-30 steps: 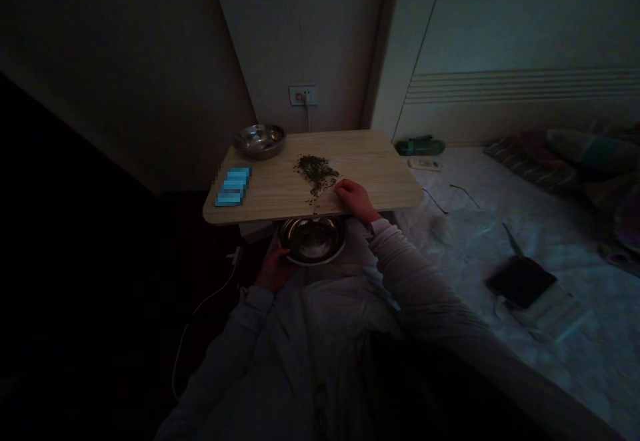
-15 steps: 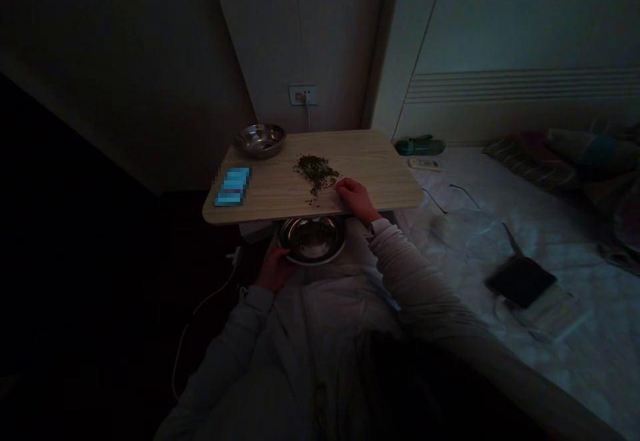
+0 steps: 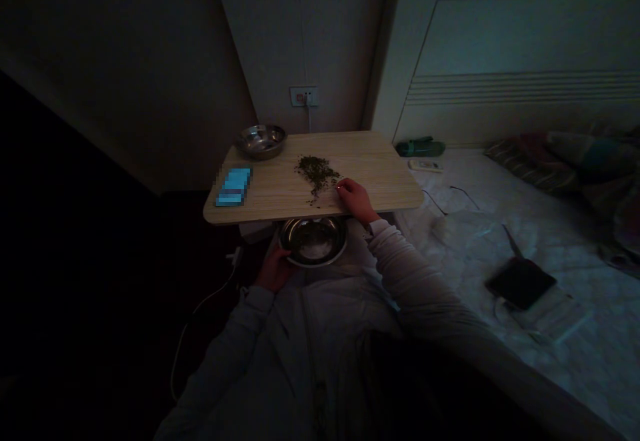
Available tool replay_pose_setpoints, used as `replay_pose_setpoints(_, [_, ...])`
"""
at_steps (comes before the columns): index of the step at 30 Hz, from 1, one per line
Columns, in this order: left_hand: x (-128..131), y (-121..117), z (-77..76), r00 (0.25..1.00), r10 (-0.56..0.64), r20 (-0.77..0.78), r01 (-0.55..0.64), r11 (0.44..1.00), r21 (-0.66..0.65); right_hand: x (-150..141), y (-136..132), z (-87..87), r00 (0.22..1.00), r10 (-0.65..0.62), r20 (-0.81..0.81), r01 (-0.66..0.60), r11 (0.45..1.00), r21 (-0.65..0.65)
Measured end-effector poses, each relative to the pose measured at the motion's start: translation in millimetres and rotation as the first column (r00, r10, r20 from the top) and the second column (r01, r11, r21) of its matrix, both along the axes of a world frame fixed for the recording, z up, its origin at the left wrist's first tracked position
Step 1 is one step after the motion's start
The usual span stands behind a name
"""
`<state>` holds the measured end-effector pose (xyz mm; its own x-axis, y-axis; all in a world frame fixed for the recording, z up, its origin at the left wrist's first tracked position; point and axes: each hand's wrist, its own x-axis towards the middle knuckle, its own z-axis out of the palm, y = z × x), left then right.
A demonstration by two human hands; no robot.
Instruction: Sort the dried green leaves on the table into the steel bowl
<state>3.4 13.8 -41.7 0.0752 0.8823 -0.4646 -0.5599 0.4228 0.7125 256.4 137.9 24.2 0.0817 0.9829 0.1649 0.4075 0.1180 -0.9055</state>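
A pile of small dark green bits [image 3: 317, 170], perhaps dried leaves or peppercorns, lies loosely spread on a light wooden table [image 3: 373, 154]. My right hand [image 3: 356, 200] rests at the pile's near right edge, fingers pinched together; whatever they hold is too small to make out. Below the table's front edge, my left hand [image 3: 275, 269] grips the left rim of a shiny metal bowl [image 3: 316, 249], held over my lap. The bowl's inside is dim, and I cannot tell what is in it.
Another metal bowl [image 3: 261, 142] stands at the table's back left, behind a lit phone [image 3: 233, 186]. On the bed at right lie glasses [image 3: 463, 196], a remote [image 3: 425, 165], a green bottle-like item [image 3: 421, 147] and a dark tablet-like object [image 3: 521, 282]. A white cable [image 3: 197, 308] hangs at left.
Hardly anything differs. My right hand stays pinched by the pile with a tiny shift of its fingers, and my left hand keeps the bowl in place. The view has shifted very slightly.
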Motion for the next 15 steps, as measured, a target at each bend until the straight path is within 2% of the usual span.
replay_pose_setpoints(15, [-1.1,1.1,-1.4,1.000,-0.003,-0.008,0.003,1.000,-0.018,-0.7,-6.3,6.0,0.998,0.055,-0.018,-0.055,0.998,-0.034])
